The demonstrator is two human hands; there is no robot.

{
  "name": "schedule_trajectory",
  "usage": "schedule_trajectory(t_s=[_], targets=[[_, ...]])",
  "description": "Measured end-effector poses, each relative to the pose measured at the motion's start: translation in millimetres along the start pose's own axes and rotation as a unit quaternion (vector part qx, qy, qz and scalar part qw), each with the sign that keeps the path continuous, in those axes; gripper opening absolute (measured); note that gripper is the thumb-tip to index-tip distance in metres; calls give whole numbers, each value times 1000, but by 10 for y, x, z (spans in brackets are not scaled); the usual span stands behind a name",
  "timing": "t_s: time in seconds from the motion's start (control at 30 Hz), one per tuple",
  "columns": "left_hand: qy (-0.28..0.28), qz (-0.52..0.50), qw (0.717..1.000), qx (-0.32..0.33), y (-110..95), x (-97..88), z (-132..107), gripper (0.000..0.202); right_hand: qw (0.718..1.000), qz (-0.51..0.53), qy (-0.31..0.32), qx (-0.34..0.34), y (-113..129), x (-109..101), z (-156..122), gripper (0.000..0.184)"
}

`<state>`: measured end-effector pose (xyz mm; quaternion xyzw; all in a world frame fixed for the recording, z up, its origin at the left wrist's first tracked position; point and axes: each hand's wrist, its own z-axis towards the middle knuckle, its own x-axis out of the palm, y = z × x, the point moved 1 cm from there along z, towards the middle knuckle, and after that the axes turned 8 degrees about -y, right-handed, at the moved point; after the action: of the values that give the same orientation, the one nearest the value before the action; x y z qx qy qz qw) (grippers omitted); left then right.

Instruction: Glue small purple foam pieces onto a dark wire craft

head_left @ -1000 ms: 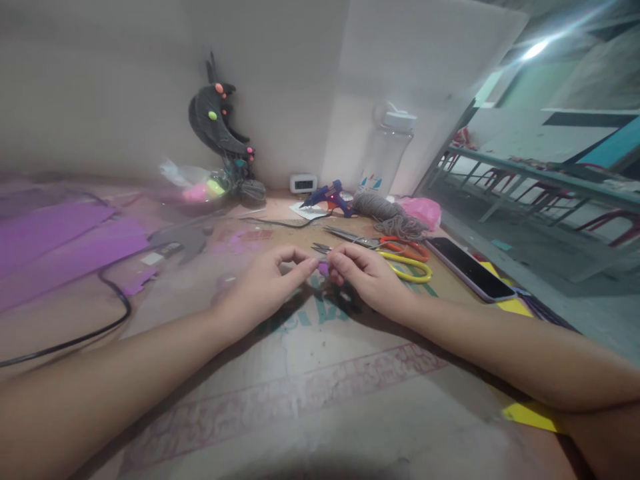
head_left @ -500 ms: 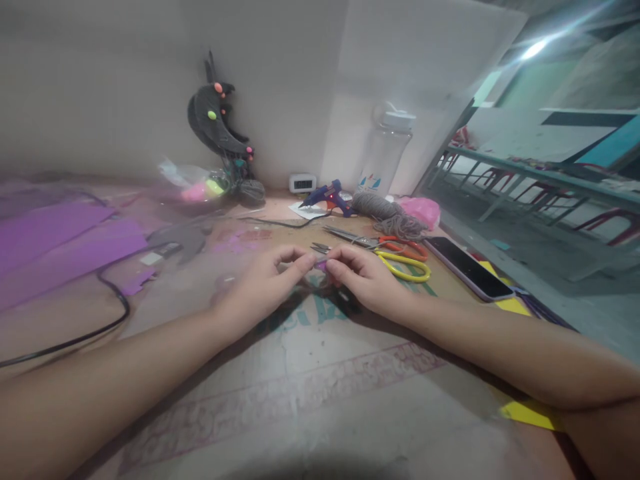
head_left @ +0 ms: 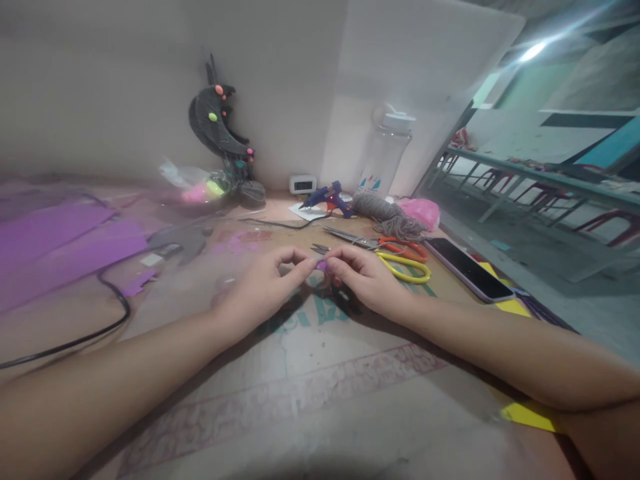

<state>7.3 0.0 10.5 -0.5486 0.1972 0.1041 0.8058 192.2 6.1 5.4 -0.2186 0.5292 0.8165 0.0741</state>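
Right hand (head_left: 367, 279) closer, purple bit (head_left: 321, 265), axis unclear

The scrap (head_left: 321, 265) between your fingers (head_left: 300, 268) was purple. Nearby lay orange-handled scissors (head_left: 401, 247), yellow-handled scissors (head_left: 409, 269), a blue glue gun (head_left: 327, 196), grey yarn (head_left: 386, 213), a pink bag (head_left: 423, 211) and purple sheets (head_left: 50, 241) on the brown desk (head_left: 310, 373).

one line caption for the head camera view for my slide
Left hand and right hand pinch a small purple piece over the worktable, yellow scissors, glue gun and phone beyond.
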Motion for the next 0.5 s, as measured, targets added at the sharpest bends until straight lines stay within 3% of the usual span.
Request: schedule_trajectory(t_s=[0.3, 0.5], targets=[[18, 11, 1000, 4, 59, 5, 28, 34, 1000, -21, 2, -5, -20, -3, 30, 16], [43, 2, 999, -29, 93, 42, 26, 32, 1000, -14, 4, 0, -42, 0, 19, 18]])
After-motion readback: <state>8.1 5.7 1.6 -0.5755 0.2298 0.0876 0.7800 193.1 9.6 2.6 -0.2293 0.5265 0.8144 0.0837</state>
